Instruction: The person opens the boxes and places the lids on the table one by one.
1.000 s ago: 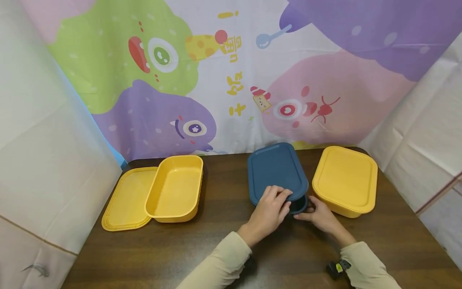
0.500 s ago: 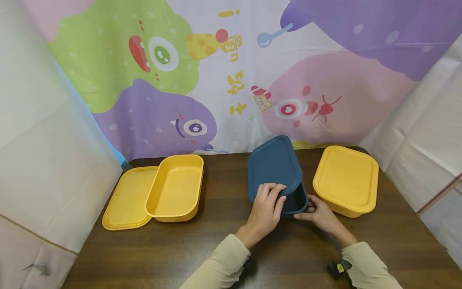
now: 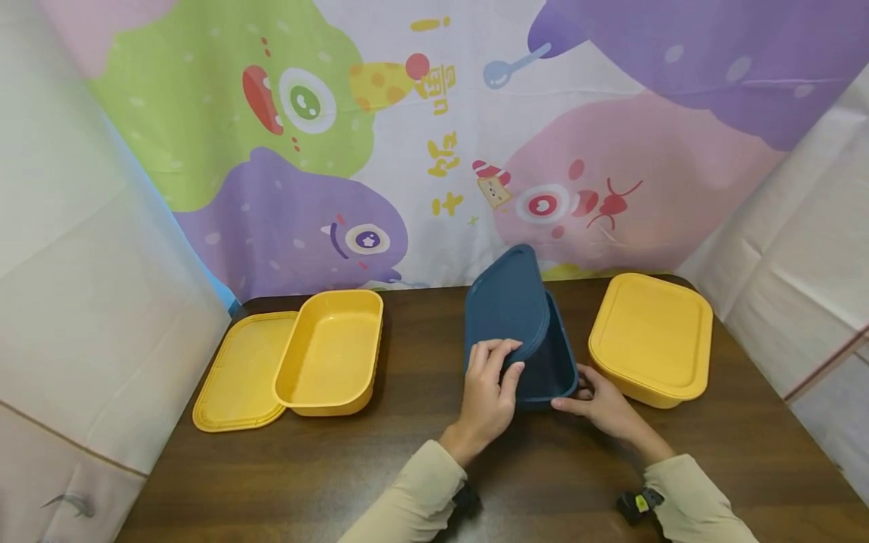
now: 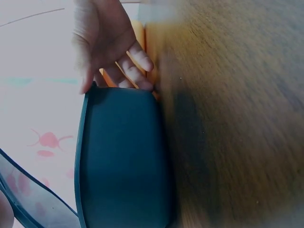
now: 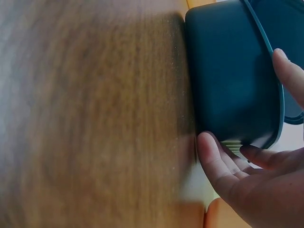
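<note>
My left hand [image 3: 487, 396] pinches the near edge of a dark blue lid [image 3: 505, 309]. That lid is tilted, its right side raised off the blue food container [image 3: 558, 351] and its left side low along the container's left edge. The container sits on the table with part of its dark inside showing. At its near right corner, my right hand [image 3: 600, 403] holds it, thumb at the rim and fingers round the side, as the right wrist view shows with the container wall [image 5: 232, 71]. In the left wrist view, the near wall [image 4: 123, 156] fills the middle.
A yellow container with its lid on [image 3: 648, 339] stands just right of my right hand. To the left, an uncovered yellow container [image 3: 333, 354] partly overlaps a loose yellow lid [image 3: 237, 377]. A printed cloth [image 3: 434, 249] hangs behind the brown table [image 3: 305, 483].
My left hand has moved left and raised the blue lid's right side, uncovering more of the container's inside. My right hand stays at the container's corner.
</note>
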### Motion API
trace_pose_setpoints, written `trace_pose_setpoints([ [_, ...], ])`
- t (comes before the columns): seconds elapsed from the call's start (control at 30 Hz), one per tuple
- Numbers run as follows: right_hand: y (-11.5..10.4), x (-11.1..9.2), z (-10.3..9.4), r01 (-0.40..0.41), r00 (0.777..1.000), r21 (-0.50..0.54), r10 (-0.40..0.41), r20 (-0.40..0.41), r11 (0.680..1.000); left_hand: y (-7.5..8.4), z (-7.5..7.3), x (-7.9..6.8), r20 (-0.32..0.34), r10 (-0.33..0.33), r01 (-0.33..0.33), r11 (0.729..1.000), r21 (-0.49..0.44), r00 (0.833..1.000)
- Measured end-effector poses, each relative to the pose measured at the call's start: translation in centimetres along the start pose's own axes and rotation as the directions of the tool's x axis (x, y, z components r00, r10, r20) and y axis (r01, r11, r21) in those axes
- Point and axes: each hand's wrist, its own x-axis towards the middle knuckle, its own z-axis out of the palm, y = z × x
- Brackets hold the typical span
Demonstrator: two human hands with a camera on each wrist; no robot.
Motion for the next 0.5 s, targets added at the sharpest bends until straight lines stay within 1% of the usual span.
trace_pose_setpoints([
  [0.27,-0.05,-0.06,0.03,0.01,1.0,0.0,-0.01,-0.004,1.0,-0.05,-0.14,-0.25,-0.079,-0.071,0.064,0.994,-0.09,0.994],
  [0.4,-0.02,-0.06,0.03,-0.001,1.0,-0.003,0.001,-0.007,1.0,-0.17,-0.1,-0.49,-0.121,-0.089,0.072,0.988,-0.137,0.989],
  [0.5,-0.01,-0.03,-0.02,0.001,1.0,0.002,-0.001,-0.004,1.0,-0.16,-0.09,-0.59,-0.157,-0.11,0.082,0.981,-0.173,0.981],
])
